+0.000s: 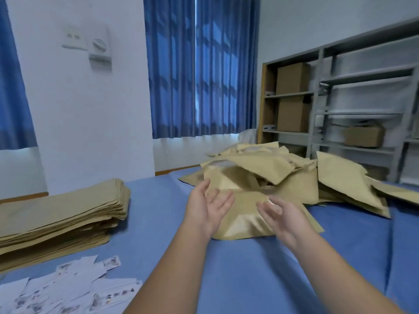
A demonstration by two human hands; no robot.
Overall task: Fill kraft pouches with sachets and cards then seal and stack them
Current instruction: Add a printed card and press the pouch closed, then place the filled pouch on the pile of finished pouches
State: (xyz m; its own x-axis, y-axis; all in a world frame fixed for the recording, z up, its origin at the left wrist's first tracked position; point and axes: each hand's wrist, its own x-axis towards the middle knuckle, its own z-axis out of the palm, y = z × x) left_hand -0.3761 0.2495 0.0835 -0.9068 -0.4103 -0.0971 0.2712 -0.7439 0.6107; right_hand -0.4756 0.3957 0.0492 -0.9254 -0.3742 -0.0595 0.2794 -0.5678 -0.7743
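Kraft-tan and flat, the paper pouch (242, 215) lies mid-desk on the blue cloth-covered desk (249, 279), its far end against a loose heap of tan pouches (267, 168) toward the far right edge. The left hand (208, 207) and right hand (280, 215) flank it, palms facing and fingers straight, gripping nothing; whether they touch it I cannot tell. It looks light, bendy and slightly slick, so its side edges seem the surest hold. Its mouth is hidden by the heap, and the right fingers are blurred. White printed cards (68, 288) are cut off at the near left corner.
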